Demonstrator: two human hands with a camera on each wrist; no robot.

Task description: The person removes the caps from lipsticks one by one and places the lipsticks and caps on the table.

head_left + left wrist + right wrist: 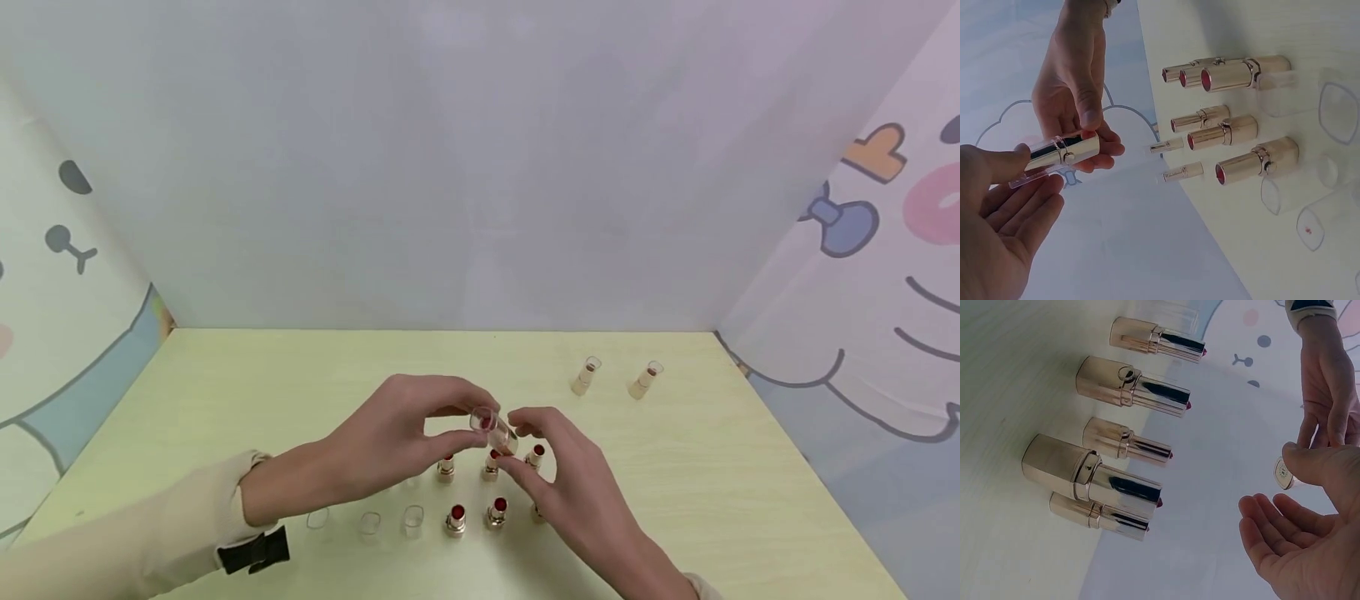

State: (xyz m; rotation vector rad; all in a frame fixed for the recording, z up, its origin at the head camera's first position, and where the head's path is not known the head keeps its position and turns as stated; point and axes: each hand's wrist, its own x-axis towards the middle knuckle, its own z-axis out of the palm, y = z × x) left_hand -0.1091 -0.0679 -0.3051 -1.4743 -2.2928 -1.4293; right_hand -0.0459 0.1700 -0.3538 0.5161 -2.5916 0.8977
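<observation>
In the head view, my left hand (375,437) pinches a lipstick (503,438) by its clear cap (483,419) between thumb and fingertips. The lipstick is tilted, its gold base pointing toward my right hand (581,479). That hand's thumb and fingers are spread around the base end, with the thumb tip right by it. From the right wrist, the round-cornered bottom of the base (1283,474) shows beside the thumb, the fingers apart from it. Below the hands stand several uncapped gold lipsticks (456,521) with red tips, partly covered by the right hand.
Several clear caps (413,520) stand on the pale wooden table (750,492) at the front left, some behind the left forearm. Two capped lipsticks, one left (587,377) and one right (646,381), stand at the back right. A grey wall (450,167) rises behind the table.
</observation>
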